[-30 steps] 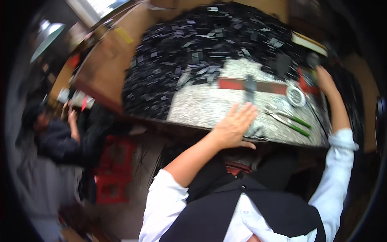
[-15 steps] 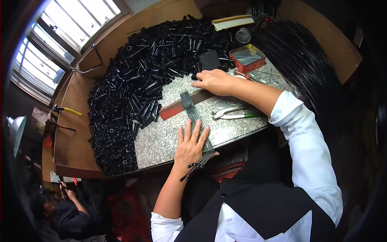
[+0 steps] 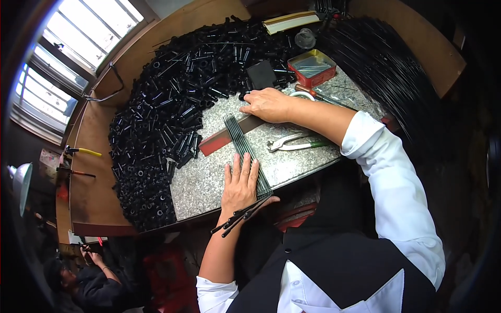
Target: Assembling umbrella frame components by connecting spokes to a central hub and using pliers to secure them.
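Note:
My left hand (image 3: 240, 190) lies with fingers stretched out along a row of thin dark metal rods (image 3: 241, 143). Its thumb sticks out to the right beneath the rods, whose black-tipped ends jut over my wrist. The rods' far ends rest across a red-brown flat bar (image 3: 211, 145) on the speckled tabletop (image 3: 195, 185). Farther off, my right hand (image 3: 266, 104) is closed, its fingertips at the edge of a heap of short black tubes (image 3: 182, 104). What is between those fingers is hidden. White-and-green handled pincers (image 3: 292, 143) lie below my right forearm.
A red tin (image 3: 313, 73) of thin pins, a black block (image 3: 261, 75) and a clear cup (image 3: 305, 39) stand at the back. Long black rods (image 3: 376, 62) pile up at right. A yellow-handled tool (image 3: 86, 152) hangs at left. Another person (image 3: 88, 276) works at lower left.
The tabletop and its things have shifted slightly left in view. My left hand has slid a little toward me along the rods. The right hand stays at the heap's edge.

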`<state>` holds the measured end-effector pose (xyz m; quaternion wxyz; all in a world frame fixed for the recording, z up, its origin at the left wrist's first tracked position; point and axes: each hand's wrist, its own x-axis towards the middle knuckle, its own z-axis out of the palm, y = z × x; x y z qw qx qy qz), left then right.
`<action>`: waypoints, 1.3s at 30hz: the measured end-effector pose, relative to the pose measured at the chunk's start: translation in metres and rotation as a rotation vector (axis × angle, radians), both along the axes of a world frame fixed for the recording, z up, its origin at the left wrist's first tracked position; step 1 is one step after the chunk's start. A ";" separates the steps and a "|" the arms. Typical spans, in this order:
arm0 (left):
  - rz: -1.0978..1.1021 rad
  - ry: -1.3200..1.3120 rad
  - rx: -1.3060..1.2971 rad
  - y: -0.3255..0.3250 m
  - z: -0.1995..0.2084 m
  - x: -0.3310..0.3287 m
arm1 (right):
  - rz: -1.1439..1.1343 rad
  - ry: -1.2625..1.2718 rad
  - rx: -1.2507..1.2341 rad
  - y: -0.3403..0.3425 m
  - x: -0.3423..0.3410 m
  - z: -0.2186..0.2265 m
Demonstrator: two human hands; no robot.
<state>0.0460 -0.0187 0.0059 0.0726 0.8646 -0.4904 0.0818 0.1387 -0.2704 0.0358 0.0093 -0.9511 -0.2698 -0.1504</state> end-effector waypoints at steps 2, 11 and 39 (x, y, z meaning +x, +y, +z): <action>-0.002 -0.025 -0.005 0.000 -0.001 0.000 | 0.001 -0.011 0.019 -0.001 0.001 -0.003; -0.008 -0.017 -0.017 0.000 0.001 -0.001 | 0.015 -0.015 0.028 -0.002 0.003 -0.006; -0.039 -0.032 -0.024 0.001 -0.004 0.002 | 0.017 -0.008 0.033 0.005 0.006 -0.003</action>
